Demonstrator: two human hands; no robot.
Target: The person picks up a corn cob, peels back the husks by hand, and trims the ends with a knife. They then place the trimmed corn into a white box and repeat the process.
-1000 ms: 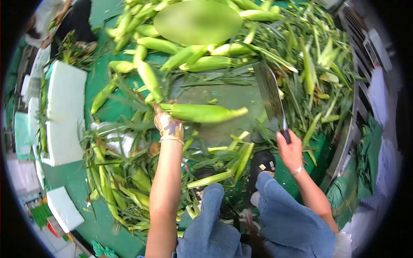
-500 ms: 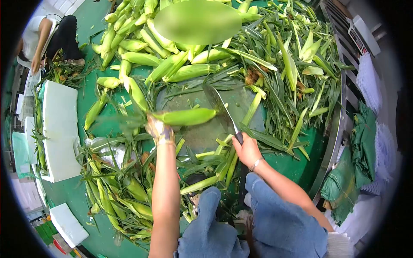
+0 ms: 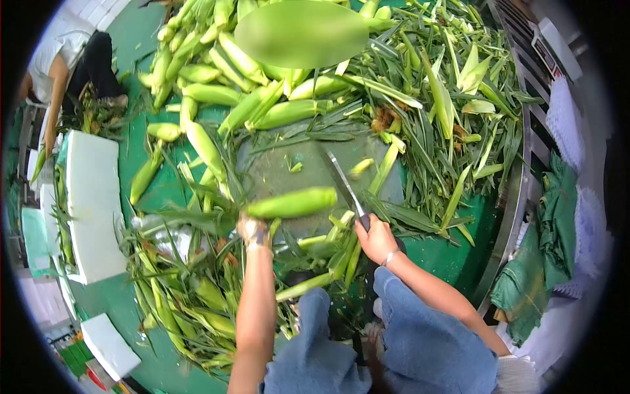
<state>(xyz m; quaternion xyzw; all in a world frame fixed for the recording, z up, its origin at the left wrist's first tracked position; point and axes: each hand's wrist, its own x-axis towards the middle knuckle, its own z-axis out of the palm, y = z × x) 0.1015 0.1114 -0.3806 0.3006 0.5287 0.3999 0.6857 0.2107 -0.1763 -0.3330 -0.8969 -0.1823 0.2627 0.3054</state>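
My left hand [image 3: 252, 230] is closed around the leafy end of a green, husk-covered ear of corn [image 3: 292, 203]. The ear points right, above the near part of a cutting board [image 3: 279, 167]. In my right hand [image 3: 377, 240] is the dark handle of a large knife [image 3: 342, 178]. Its blade slants up and left over the board, just beyond the ear's blunt right end. A small pale-green cut piece [image 3: 361, 168] lies right of the blade. Trimmed stalk ends [image 3: 342, 253] are heaped between my hands, on the near side.
Unshucked corn [image 3: 216, 94] is piled at the far side. Husks and leaves [image 3: 420, 154] cover the right, beside a metal rail [image 3: 508, 223]. More leafy ears [image 3: 210, 299] lie at near left. A white foam box [image 3: 98, 203] stands left; another person [image 3: 62, 65] sits behind it.
My left hand and the ear have shifted down and slightly right. A cut piece now shows on the board. The knife blade has turned more edge-on. The other person's hand has moved down.
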